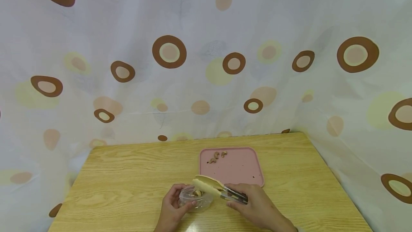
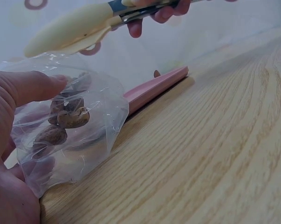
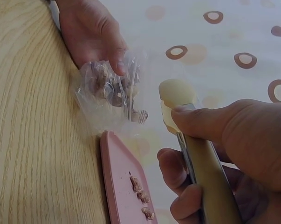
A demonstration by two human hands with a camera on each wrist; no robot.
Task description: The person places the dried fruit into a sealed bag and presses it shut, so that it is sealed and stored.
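My left hand [image 1: 172, 205] grips a clear plastic bag [image 2: 100, 135] low over the table, thumb across its near side. Inside the bag, several brown, curved nuts [image 2: 72, 116] that look like cashews show through the film. In my right hand [image 1: 257, 203] is a pair of tongs [image 3: 205, 172] with cream-coloured tips and metal arms. The tips [image 1: 206, 185] hover at the bag's mouth in the head view, close together, with no nut visible between them. On the pink tray [image 1: 238, 167] behind lie 3 more cashews [image 1: 216, 155].
The pink tray carries small dark crumbs besides the nuts. Everything stands on a wood-grain table [image 1: 135, 174]. A white curtain [image 1: 193, 81] with brown and yellow circles hangs behind the table and along its sides.
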